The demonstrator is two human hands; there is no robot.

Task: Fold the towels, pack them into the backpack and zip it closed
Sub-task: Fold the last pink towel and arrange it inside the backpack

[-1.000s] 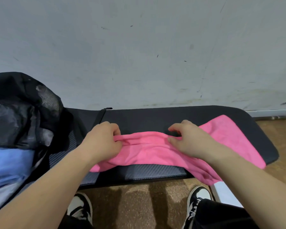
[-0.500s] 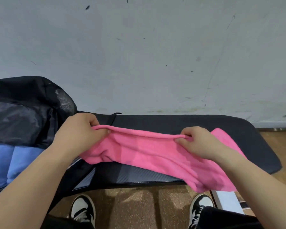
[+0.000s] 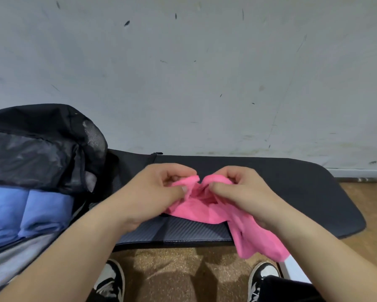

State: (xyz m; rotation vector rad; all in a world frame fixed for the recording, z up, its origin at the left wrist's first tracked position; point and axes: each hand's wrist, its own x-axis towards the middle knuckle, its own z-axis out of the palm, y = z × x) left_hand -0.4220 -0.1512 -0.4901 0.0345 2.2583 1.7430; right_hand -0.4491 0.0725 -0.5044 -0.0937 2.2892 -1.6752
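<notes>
While a scuffed grey wall (image 3: 183,73) fills the upper half of the view, a black padded desk (image 3: 292,188) runs along its foot above a brown speckled floor (image 3: 178,269). At the left end of the desk lies the black backpack (image 3: 41,144), unzipped, with its mesh-lined flap thrown back toward the wall. Two folded blue towels (image 3: 45,210) sit side by side inside its open compartment. The pink towel (image 3: 205,210) lies crumpled on the middle of the desk, just right of the backpack and apart from it; its right end spills over the front edge and hangs toward the floor. Its upper edge is gathered into a bunch and raised slightly off the desk between the two hands, which are nearly touching. The left hand (image 3: 154,192) has its grip pinching that bunched edge between thumb and curled fingers, and the right hand (image 3: 244,192) pinches the edge in the same way just beside it. Below the desk, two black-and-white shoes (image 3: 111,282) stand on the floor.
</notes>
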